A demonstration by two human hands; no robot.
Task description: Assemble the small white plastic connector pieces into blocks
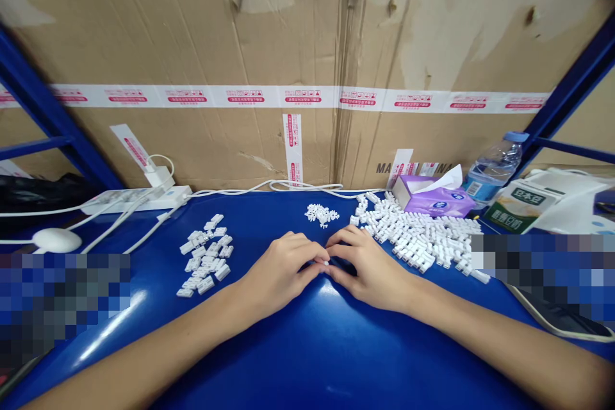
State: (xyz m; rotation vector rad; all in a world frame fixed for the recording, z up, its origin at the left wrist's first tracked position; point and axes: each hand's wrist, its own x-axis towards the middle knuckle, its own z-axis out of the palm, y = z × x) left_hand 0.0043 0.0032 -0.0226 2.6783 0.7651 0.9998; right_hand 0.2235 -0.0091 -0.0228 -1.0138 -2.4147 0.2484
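Observation:
My left hand [291, 267] is closed in a pinch, with a small white plastic piece [326, 262] between thumb and index finger. From the other side my right hand [369, 267] meets it, fingers curled and thumb tip at the same piece. Fingertips cover most of the piece, so its shape is hidden. Just beyond the hands lies a little heap of tiny white plastic parts [321, 214]. Beside my right hand spreads a large pile of white rectangular plastic parts [416, 234]. A smaller group of similar white plastic blocks [206, 257] is to the left of my left hand.
A purple tissue pack [435, 197], a water bottle [494, 166] and a green-and-white carton [521, 205] stand at the back right. On the left are a power strip [137, 197] and white cables. Cardboard [202, 147] walls off the blue table's [298, 359] far edge. A phone [557, 307] lies right.

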